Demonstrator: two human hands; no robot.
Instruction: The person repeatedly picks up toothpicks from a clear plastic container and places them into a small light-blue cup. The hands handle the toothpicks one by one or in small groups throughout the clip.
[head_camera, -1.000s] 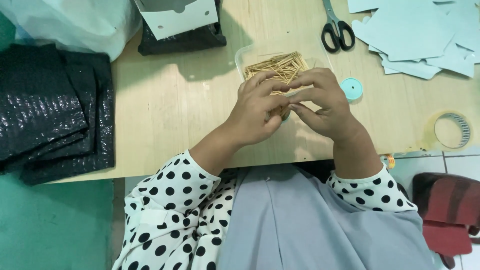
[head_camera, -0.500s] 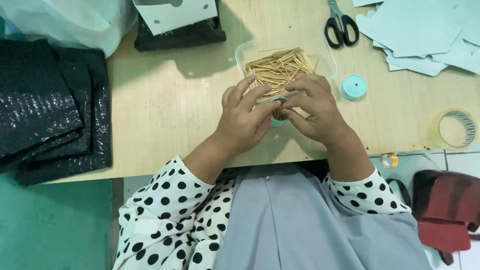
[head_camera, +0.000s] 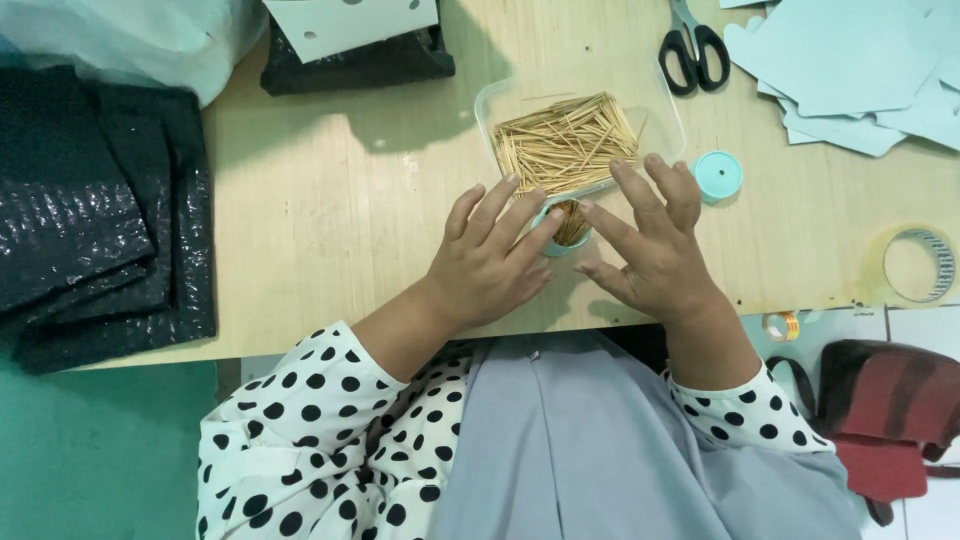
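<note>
On the pale wooden table (head_camera: 330, 200), right near its front edge, a small teal cup (head_camera: 566, 228) stuffed with thin wooden sticks is sitting upright between both hands. So the left hand (head_camera: 487, 262) is lying fairly flat with fingers spread, and its fingertips are touching the cup's left side. Right hand (head_camera: 655, 245) is doing the same from the other side, fingers splayed wide and pointing up toward the tray, thumb side just beside the cup. Neither hand is really gripping it, more like cradling it with open fingers.

Just behind the cup, touching or nearly so, a clear plastic tray (head_camera: 520, 95) is holding a loose pile of the same sticks (head_camera: 565, 140). A round teal lid (head_camera: 717, 175) is lying flat just right of the tray. Further back, black-handled scissors (head_camera: 692, 45) are resting beside a heap of light blue paper sheets (head_camera: 850, 70). A tape roll (head_camera: 915, 265) is sitting at the table's right edge, and folded black plastic bags (head_camera: 95, 210) are piling up on the left.
</note>
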